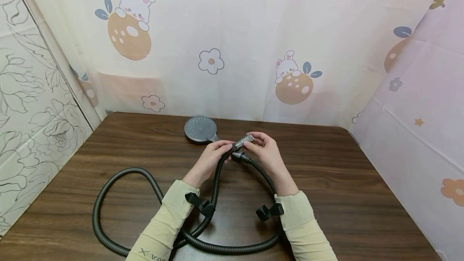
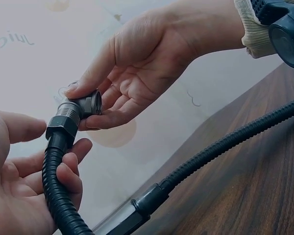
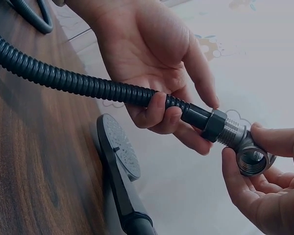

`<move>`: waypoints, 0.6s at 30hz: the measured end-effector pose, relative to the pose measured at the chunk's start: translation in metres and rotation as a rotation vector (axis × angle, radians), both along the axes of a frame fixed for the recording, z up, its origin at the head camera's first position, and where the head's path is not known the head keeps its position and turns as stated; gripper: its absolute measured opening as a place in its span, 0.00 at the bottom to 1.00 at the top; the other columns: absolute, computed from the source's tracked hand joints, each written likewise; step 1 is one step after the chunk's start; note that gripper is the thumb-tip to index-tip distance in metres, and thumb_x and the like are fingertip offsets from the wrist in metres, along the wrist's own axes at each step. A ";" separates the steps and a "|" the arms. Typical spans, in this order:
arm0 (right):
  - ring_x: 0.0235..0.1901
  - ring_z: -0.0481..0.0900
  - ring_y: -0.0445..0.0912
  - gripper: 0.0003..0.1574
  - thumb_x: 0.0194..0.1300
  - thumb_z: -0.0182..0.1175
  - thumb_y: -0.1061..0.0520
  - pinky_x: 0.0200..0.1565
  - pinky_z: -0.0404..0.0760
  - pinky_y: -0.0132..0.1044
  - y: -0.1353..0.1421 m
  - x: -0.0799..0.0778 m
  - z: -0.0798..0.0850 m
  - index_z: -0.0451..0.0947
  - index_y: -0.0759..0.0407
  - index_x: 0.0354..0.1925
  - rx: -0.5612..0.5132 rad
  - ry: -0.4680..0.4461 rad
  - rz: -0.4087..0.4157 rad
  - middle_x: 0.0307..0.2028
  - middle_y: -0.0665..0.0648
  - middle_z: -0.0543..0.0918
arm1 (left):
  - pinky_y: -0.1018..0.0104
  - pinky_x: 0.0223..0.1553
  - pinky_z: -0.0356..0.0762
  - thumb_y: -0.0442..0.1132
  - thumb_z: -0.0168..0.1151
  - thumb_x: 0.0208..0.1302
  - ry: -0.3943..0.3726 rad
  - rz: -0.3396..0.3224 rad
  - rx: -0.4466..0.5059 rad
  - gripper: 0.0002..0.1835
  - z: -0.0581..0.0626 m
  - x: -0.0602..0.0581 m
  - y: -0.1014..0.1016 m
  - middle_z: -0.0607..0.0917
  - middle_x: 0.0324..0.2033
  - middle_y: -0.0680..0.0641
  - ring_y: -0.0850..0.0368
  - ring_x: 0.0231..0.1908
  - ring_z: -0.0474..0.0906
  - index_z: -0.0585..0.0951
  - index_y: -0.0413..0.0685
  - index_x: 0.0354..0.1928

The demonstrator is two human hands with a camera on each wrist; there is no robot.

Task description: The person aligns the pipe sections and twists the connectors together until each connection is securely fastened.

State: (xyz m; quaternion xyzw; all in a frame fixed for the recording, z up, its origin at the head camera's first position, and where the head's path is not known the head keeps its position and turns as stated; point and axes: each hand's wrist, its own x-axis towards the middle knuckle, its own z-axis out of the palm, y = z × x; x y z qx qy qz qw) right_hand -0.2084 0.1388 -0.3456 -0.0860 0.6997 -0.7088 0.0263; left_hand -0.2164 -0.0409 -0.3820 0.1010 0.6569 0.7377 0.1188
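Note:
My left hand [image 1: 208, 160] curls its fingers round the black ribbed shower hose [image 2: 54, 181], just behind its end. The thumb tip is at the black hex nut [image 3: 215, 125] there. My right hand [image 1: 270, 156] pinches a silver threaded pipe fitting [image 2: 89, 104] between thumb and fingers. One end of this fitting meets the nut, with some thread showing; its round side opening faces outward in the right wrist view. Beyond the left hand lies a grey shower head [image 1: 200, 129] on the table, its handle partly hidden by that hand. The hose's other end joins the handle.
Loops of the hose [image 1: 99, 204] spread over the brown wooden table [image 1: 337, 180], under and between the forearms. Behind the table's far edge hangs a printed curtain [image 1: 239, 23]. A wrist camera mount [image 1: 270, 212] sits at each cuff, the left one close against the hose.

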 end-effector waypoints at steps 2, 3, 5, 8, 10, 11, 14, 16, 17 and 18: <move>0.36 0.79 0.38 0.24 0.60 0.56 0.68 0.45 0.78 0.38 0.000 0.000 0.000 0.65 0.72 0.55 0.003 -0.001 0.000 0.41 0.58 0.78 | 0.68 0.31 0.71 0.40 0.50 0.67 0.002 0.000 0.000 0.17 0.000 0.000 0.000 0.78 0.33 0.48 0.58 0.27 0.71 0.74 0.36 0.52; 0.36 0.79 0.38 0.24 0.60 0.56 0.68 0.47 0.77 0.40 0.000 0.000 0.000 0.65 0.72 0.55 0.006 -0.003 0.000 0.41 0.59 0.77 | 0.69 0.31 0.71 0.41 0.51 0.67 0.003 -0.001 0.001 0.17 0.000 0.000 0.000 0.78 0.33 0.47 0.58 0.27 0.71 0.75 0.37 0.51; 0.36 0.79 0.38 0.25 0.60 0.56 0.68 0.49 0.76 0.44 0.000 0.001 0.000 0.65 0.72 0.56 0.012 -0.006 -0.002 0.42 0.59 0.77 | 0.69 0.30 0.71 0.40 0.52 0.66 0.008 -0.007 0.000 0.16 0.002 0.002 -0.001 0.78 0.33 0.48 0.58 0.27 0.72 0.75 0.37 0.50; 0.36 0.79 0.38 0.25 0.60 0.56 0.68 0.48 0.76 0.44 -0.001 0.001 0.000 0.65 0.73 0.56 0.014 -0.005 0.002 0.41 0.58 0.77 | 0.69 0.30 0.70 0.39 0.53 0.65 0.031 -0.008 -0.004 0.15 0.003 0.003 -0.002 0.79 0.34 0.50 0.57 0.28 0.72 0.75 0.39 0.50; 0.36 0.79 0.38 0.25 0.61 0.56 0.68 0.48 0.76 0.43 -0.001 0.001 -0.001 0.64 0.73 0.56 0.013 -0.003 0.006 0.41 0.58 0.77 | 0.67 0.32 0.71 0.37 0.55 0.64 0.038 -0.003 -0.012 0.15 0.003 0.003 -0.002 0.80 0.35 0.50 0.56 0.29 0.73 0.75 0.39 0.50; 0.36 0.79 0.37 0.25 0.60 0.56 0.68 0.47 0.77 0.42 -0.001 0.001 -0.001 0.65 0.73 0.56 0.013 -0.001 0.008 0.41 0.58 0.78 | 0.66 0.33 0.72 0.37 0.55 0.63 0.041 -0.002 -0.018 0.15 0.004 0.003 -0.002 0.80 0.36 0.50 0.55 0.30 0.73 0.75 0.40 0.51; 0.36 0.80 0.37 0.25 0.60 0.56 0.68 0.47 0.77 0.40 -0.001 0.001 -0.001 0.65 0.72 0.56 0.014 -0.001 0.008 0.42 0.59 0.77 | 0.63 0.36 0.72 0.36 0.57 0.62 0.044 0.007 -0.029 0.16 0.001 0.001 -0.002 0.79 0.38 0.48 0.53 0.32 0.73 0.75 0.41 0.51; 0.35 0.80 0.38 0.25 0.60 0.56 0.68 0.46 0.77 0.41 -0.001 0.001 -0.001 0.65 0.72 0.56 0.019 -0.002 0.005 0.42 0.61 0.77 | 0.63 0.36 0.72 0.35 0.58 0.60 0.043 0.010 -0.026 0.17 0.001 0.001 -0.003 0.79 0.38 0.47 0.54 0.33 0.73 0.75 0.40 0.51; 0.35 0.80 0.38 0.25 0.60 0.56 0.68 0.46 0.77 0.41 -0.002 0.001 -0.001 0.65 0.72 0.56 0.020 -0.003 0.003 0.42 0.61 0.77 | 0.64 0.36 0.72 0.34 0.59 0.59 0.045 0.013 -0.024 0.17 0.001 0.001 -0.003 0.79 0.38 0.46 0.54 0.33 0.73 0.75 0.39 0.51; 0.35 0.80 0.38 0.25 0.60 0.56 0.68 0.46 0.77 0.42 -0.002 0.001 -0.001 0.65 0.72 0.56 0.021 -0.003 0.001 0.43 0.61 0.77 | 0.65 0.35 0.72 0.33 0.59 0.59 0.046 0.016 -0.019 0.17 0.001 0.001 -0.003 0.79 0.38 0.46 0.55 0.32 0.73 0.75 0.38 0.51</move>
